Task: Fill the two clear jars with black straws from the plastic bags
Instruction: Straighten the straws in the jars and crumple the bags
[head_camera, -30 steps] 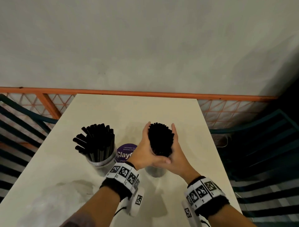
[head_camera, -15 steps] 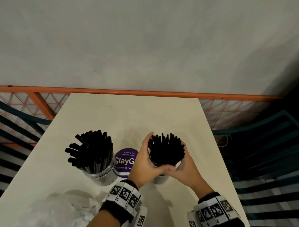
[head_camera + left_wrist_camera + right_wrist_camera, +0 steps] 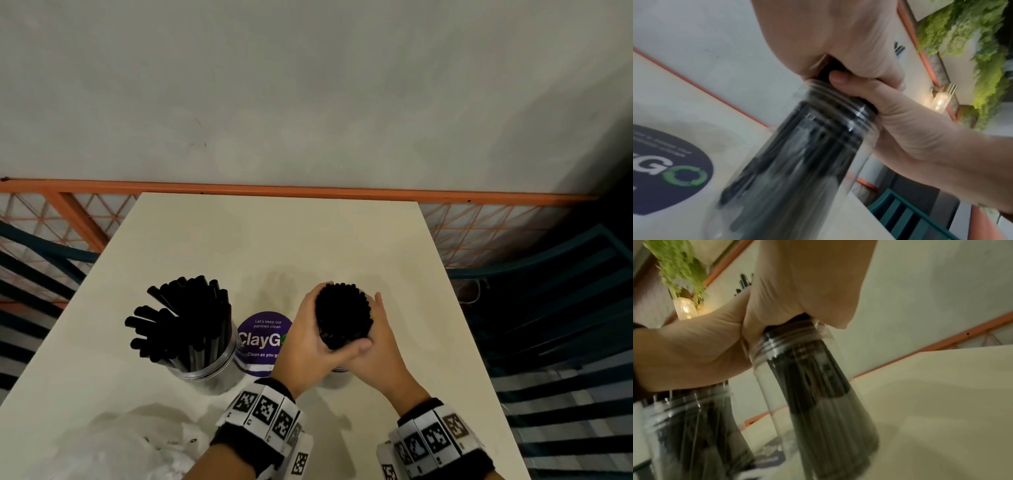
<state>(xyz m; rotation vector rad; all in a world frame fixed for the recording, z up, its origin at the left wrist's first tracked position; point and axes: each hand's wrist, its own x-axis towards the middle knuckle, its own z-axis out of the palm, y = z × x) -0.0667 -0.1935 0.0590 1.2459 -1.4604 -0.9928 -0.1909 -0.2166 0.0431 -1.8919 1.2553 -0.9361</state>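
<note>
Both hands wrap a tight bundle of black straws point(image 3: 343, 315) standing in a clear jar point(image 3: 813, 146) on a cream table point(image 3: 274, 246): the left hand point(image 3: 310, 346) cups the bundle's left side with its thumb crossing in front, and the right hand point(image 3: 378, 346) closes on the right side, so that each hand is clamped on the straws just above the jar's threaded mouth. From the head view the jar itself is almost hidden beneath the hands; the wrist views show its clear wall with the dark straws running down inside, blurred. A second jar point(image 3: 209, 368), to the left and apart from the hands, already holds a fan of black straws point(image 3: 181, 318) leaning up and to the left. Between the two jars lies a round purple sticker point(image 3: 263, 337) printed "ClayGo". Crumpled clear plastic bags point(image 3: 126, 442) sit at the table's near left corner. Both wrists wear black bands with white tag markers point(image 3: 265, 409). An orange rail point(image 3: 308, 192) runs behind the table's far edge against a pale wall, and teal chairs point(image 3: 555, 308) flank the table.
</note>
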